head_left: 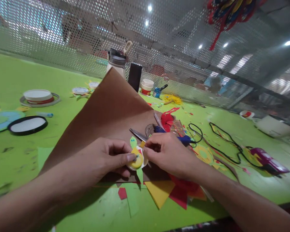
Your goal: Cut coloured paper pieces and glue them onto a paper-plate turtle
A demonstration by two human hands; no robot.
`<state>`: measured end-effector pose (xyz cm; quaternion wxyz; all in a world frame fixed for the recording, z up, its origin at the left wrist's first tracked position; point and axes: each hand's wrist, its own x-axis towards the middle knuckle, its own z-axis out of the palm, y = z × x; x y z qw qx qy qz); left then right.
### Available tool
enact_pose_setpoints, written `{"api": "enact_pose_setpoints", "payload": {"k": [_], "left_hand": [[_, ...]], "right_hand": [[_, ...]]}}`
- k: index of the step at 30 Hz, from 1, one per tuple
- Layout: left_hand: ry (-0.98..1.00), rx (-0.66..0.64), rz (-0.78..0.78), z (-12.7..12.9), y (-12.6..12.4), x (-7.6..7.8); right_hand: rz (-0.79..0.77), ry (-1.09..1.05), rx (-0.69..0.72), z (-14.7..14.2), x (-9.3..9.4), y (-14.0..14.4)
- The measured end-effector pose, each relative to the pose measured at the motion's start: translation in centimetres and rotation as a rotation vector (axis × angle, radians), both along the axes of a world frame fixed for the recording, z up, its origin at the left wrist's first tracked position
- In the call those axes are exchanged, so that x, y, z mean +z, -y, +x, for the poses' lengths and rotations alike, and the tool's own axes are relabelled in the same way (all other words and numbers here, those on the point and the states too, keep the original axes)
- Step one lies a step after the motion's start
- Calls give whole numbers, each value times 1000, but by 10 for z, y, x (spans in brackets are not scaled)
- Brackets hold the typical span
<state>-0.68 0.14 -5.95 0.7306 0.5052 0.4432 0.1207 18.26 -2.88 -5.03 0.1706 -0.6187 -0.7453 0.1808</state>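
My left hand (113, 158) pinches a small paper turtle (136, 159) by its left side, thumb on top. The turtle has a green head with blue eyes, a yellow round body on a white base and a green tail. On its right side my right hand (166, 151) has thumb and forefinger pressed together; a small yellow piece shows by the fingertips. Both hands are over a large sheet of brown paper (111, 106), its far corner raised. Beyond the right hand lie scissors (139, 134) with blue handles, partly hidden by that hand.
Yellow paper (160, 191) and red and green scraps lie at the near side. A purple corded tool (268, 161) lies right, its black cord looping across the table. A black-rimmed lid (27, 125) is at left. A phone (134, 76) and a jug (116, 62) stand at the back.
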Motion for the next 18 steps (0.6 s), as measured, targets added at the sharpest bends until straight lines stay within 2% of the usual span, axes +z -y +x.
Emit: {"api": "enact_pose_setpoints", "payload": {"k": [18], "left_hand": [[-19, 15, 42, 0, -1, 1]], "right_hand": [[13, -83, -32, -7, -8, -3]]}}
